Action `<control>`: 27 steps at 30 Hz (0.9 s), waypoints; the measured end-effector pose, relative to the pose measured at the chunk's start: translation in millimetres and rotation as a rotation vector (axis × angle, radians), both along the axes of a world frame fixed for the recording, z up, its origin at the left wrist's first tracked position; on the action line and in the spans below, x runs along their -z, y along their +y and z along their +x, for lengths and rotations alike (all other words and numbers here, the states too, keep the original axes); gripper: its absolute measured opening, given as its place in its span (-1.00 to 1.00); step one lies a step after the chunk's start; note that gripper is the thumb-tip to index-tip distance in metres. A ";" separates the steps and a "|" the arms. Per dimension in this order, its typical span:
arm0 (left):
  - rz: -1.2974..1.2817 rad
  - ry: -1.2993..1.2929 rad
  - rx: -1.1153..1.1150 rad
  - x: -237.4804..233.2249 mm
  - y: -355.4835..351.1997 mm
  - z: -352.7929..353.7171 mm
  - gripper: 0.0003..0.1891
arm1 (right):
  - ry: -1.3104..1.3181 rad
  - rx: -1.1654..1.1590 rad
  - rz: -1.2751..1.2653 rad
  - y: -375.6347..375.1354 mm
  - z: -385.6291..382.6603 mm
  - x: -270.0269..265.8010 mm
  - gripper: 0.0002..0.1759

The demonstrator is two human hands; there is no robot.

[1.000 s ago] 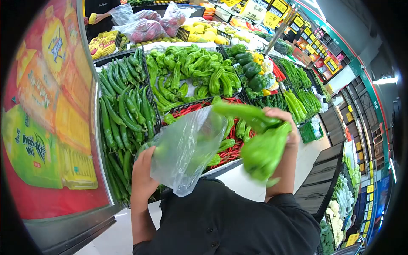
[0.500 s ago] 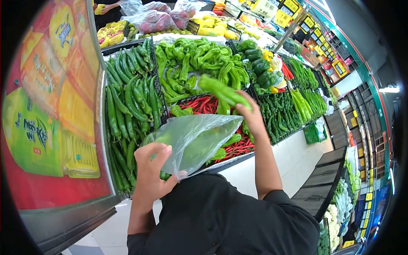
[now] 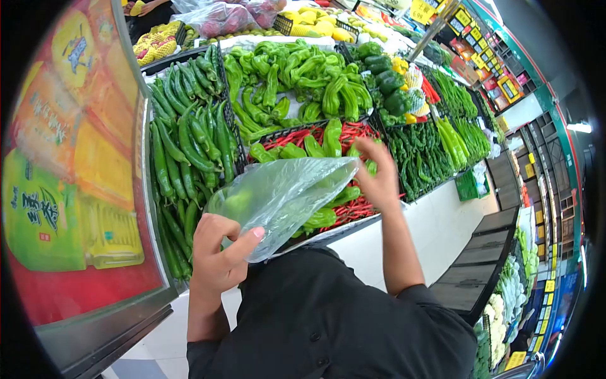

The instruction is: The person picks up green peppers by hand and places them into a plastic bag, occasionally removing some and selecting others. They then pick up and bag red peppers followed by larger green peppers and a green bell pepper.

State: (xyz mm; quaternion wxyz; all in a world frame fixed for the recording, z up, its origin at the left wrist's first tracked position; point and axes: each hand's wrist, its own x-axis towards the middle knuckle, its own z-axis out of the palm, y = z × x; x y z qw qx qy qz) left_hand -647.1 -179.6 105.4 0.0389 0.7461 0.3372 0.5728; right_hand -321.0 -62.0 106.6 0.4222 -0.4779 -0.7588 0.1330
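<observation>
Thumb and fingers of my left hand (image 3: 221, 252) grip the lower left edge of a clear plastic bag (image 3: 284, 183). The bag is stretched out to the right, where its far corner meets my right hand (image 3: 380, 180), whose fingers curl at that corner. No pepper shows in my right hand. A blurred pale green shape shows through the bag's left part. Behind the bag, a crate of red chillies (image 3: 360, 213) has several light green peppers (image 3: 332, 138) lying on it. What lies behind the right fingers is partly hidden.
Long green peppers (image 3: 189, 142) fill a crate at left, beside a printed panel (image 3: 76, 164). Curly green peppers (image 3: 297, 72) lie beyond the chillies. Dark green peppers (image 3: 413, 158) are at right. Another person's hand (image 3: 148, 7) shows at top left.
The light green pepper that was in my right hand is no longer there. My right hand has lowered relative to the crates and its fingers now curl near the bag's corner. The view has shifted slightly.
</observation>
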 end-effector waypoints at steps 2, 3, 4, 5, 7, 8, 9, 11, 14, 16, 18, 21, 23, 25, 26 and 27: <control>0.008 0.001 0.005 -1.4 -0.1 1.1 -0.39 | 0.125 -0.231 -0.057 -15.7 -4.9 -55.4 -0.68; 0.008 -0.009 0.004 -2.2 0.0 2.5 -0.40 | 0.097 -0.433 -0.096 -24.9 -5.7 -80.9 -0.68; 0.007 -0.019 0.005 -2.5 -0.5 4.7 -0.42 | 0.022 -0.657 -0.106 -32.1 -16.4 -102.8 -0.64; 0.011 -0.011 0.018 -2.1 -1.0 6.6 -0.45 | -0.053 -0.882 -0.113 -37.0 -33.0 -113.8 -0.61; 0.028 -0.001 0.024 -1.6 -2.8 8.2 -0.51 | -0.297 -0.877 -0.181 -47.5 -70.5 -107.6 -0.54; 0.028 0.029 0.054 -3.2 -3.8 9.6 -0.55 | -0.377 -0.877 -0.229 -43.1 -83.5 -97.1 -0.56; 0.030 0.057 0.074 -6.4 -4.7 13.1 -0.58 | -0.404 -0.876 -0.161 -37.7 -89.4 -75.0 -0.51; 0.032 0.088 0.100 -9.4 -6.2 22.4 -0.64 | -0.464 -0.895 -0.015 -21.9 -100.6 -21.2 -0.41; 0.004 0.105 0.134 -4.4 -11.7 34.2 -0.70 | -0.482 -0.989 -0.148 -14.7 -134.0 11.5 -0.32; -0.003 0.102 0.132 -2.3 -12.2 36.8 -0.71 | -0.519 -0.948 -0.132 -14.9 -143.7 24.0 -0.30; 0.003 0.068 0.106 -2.7 -12.6 29.9 -0.72 | -0.573 -0.931 -0.165 -11.2 -144.5 19.5 -0.27; 0.024 0.032 0.049 -6.0 -9.4 16.3 -0.77 | -0.631 -0.905 -0.256 -12.0 -142.3 -10.3 -0.25; 0.049 0.007 0.005 -8.2 -6.7 10.3 -0.79 | -0.633 -0.824 -0.256 -17.2 -137.8 -38.4 -0.33; 0.063 -0.062 -0.036 -8.9 -3.1 4.5 -0.87 | -0.566 -0.903 -0.317 -18.2 -128.1 -54.7 -0.44; 0.075 -0.099 -0.069 -9.4 -0.1 0.9 -0.88 | -0.531 -0.942 -0.348 -18.9 -122.2 -63.0 -0.49; 0.087 -0.136 -0.104 -10.0 3.0 -3.2 -0.89 | -0.433 -0.986 -0.300 -19.4 -116.3 -74.7 -0.53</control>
